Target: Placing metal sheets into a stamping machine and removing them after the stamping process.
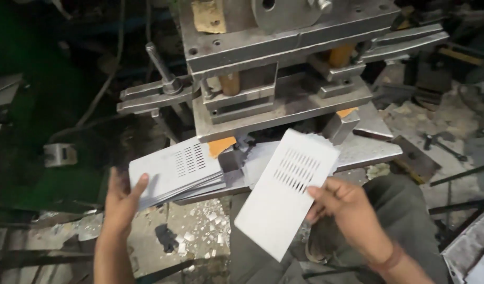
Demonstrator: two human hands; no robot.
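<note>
We see the right hand [343, 206] pinching a single white slotted sheet [284, 197] at its right edge, thumb on top, holding it tilted in the air just near of the steel punch press [284, 68]. The left hand [122, 201] rests against the near left corner of a stack of slotted sheets [171, 171], thumb on the top sheet; we cannot tell whether the fingers close beneath it. The stack lies on the press's lower plate [368, 150], left of the held sheet. White punched scraps [208, 231] litter the floor between the two forearms.
</note>
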